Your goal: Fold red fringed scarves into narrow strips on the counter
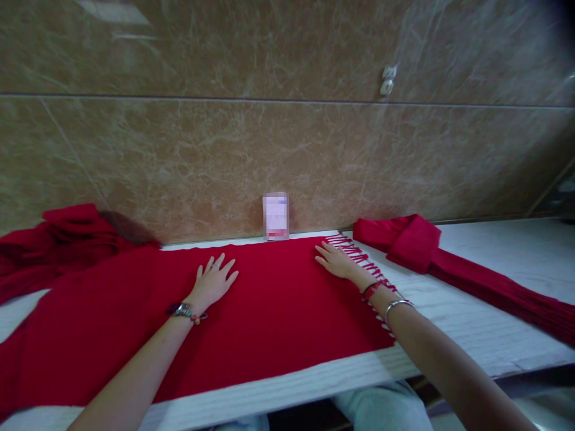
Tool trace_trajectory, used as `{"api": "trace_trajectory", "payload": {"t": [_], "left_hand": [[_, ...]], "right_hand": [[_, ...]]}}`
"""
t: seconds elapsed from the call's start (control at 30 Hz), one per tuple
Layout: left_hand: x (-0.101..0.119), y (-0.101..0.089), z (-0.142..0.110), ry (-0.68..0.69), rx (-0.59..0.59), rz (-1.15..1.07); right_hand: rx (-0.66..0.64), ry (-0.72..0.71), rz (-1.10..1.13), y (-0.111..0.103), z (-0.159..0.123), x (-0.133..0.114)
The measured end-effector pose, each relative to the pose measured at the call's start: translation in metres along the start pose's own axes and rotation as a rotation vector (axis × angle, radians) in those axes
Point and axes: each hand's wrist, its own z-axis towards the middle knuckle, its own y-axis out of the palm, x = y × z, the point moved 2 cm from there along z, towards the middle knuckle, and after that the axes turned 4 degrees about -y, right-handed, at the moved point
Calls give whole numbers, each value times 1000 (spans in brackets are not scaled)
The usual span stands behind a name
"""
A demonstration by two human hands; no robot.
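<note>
A red scarf lies spread out over the white table, with a fringe along its right end. My left hand rests flat on the scarf left of the middle, fingers spread. Near the fringed end, my right hand lies palm down on the cloth, its fingers stretched toward the left. Neither hand grips anything. Toward the left, the scarf runs into a crumpled red heap; where one cloth ends and the other begins I cannot tell.
A folded red scarf trails to the right edge of the white table. Against the tiled wall leans a small blurred card or phone. A white fitting is on the wall. The table's front edge runs just before my legs.
</note>
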Motion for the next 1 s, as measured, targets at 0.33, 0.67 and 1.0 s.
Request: {"api": "trace_trajectory", "payload": {"t": [0.33,0.67,1.0], "left_hand": [[16,6,-15,126,-194,-84],[-3,4,-7,61,-237,-78],[9,3,-9,93,-106,-111]], "right_hand": [[-233,-209,192,-16,0,-52],[-92,43,-17,-2,-1,3],[-150,-237,125,-11,0,-63]]}}
